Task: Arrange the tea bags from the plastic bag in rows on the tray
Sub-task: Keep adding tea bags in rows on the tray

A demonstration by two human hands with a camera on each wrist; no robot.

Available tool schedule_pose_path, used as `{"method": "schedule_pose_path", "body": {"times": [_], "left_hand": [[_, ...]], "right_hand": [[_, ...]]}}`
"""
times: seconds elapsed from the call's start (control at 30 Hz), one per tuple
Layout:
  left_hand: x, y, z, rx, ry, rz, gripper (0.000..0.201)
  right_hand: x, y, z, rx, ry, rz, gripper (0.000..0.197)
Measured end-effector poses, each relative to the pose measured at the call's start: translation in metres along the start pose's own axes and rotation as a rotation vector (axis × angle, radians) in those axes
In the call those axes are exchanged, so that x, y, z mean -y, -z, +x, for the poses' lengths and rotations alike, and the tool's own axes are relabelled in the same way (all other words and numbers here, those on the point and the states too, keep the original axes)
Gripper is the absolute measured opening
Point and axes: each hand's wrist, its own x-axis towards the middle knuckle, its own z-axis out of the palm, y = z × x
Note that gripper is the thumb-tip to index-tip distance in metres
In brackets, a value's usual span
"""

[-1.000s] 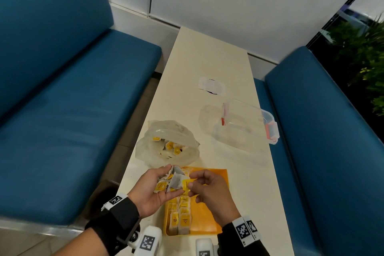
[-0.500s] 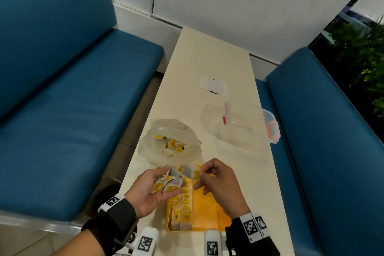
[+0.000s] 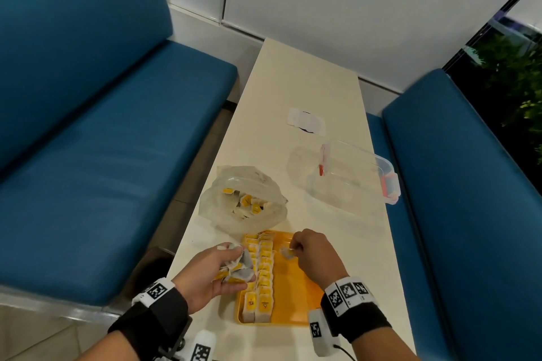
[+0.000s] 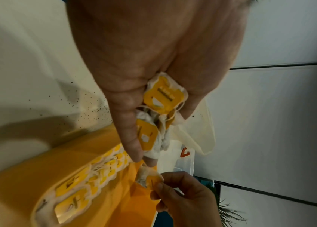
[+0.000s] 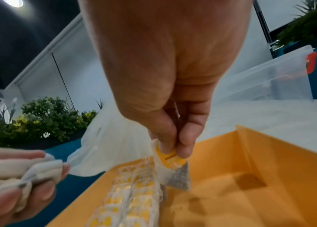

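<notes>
An orange tray (image 3: 296, 299) lies at the near end of the table, with two rows of yellow-tagged tea bags (image 3: 262, 272) along its left side. My left hand (image 3: 217, 269) cups a bunch of tea bags (image 3: 237, 268) just left of the tray. My right hand (image 3: 296, 249) pinches a single tea bag (image 3: 286, 252) by its yellow tag above the tray's far part, right of the rows; the right wrist view shows the tea bag (image 5: 173, 170) hanging just over the tray floor (image 5: 231, 192). The plastic bag (image 3: 243, 199) with more tea bags sits open beyond the tray.
A clear plastic box (image 3: 352, 179) with red clasps stands right of the plastic bag, and a small white packet (image 3: 306, 121) lies farther back. Blue bench seats (image 3: 102, 170) flank the narrow table (image 3: 293, 82). Tea dust (image 4: 87, 113) speckles the tabletop by the tray.
My right hand has taken one tea bag from the bunch in my left hand and carried it rightward and down over the tray. The left hand has stayed beside the tray.
</notes>
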Motion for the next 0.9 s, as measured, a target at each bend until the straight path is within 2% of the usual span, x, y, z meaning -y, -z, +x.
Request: {"method": "schedule_pose_path", "body": {"times": [0.23, 0.4, 0.53, 0.7, 0.9], "left_hand": [[0.003, -0.003, 0.008, 0.003, -0.003, 0.133, 0.024], [0.005, -0.004, 0.01, 0.0, 0.004, 0.214, 0.022], [0.004, -0.004, 0.011, 0.005, 0.007, 0.227, 0.023], [0.003, -0.003, 0.013, -0.004, 0.02, 0.225, 0.025], [0.001, -0.002, 0.013, -0.006, 0.042, 0.228, 0.025]], "right_hand": [[0.008, -0.007, 0.013, 0.069, -0.002, -0.095, 0.025], [0.011, -0.018, 0.02, -0.011, -0.025, -0.142, 0.024], [0.009, -0.026, 0.025, -0.108, 0.013, -0.172, 0.024], [0.008, -0.03, 0.034, -0.142, 0.063, -0.196, 0.025], [0.006, -0.032, 0.04, -0.166, 0.11, -0.238, 0.017]]}}
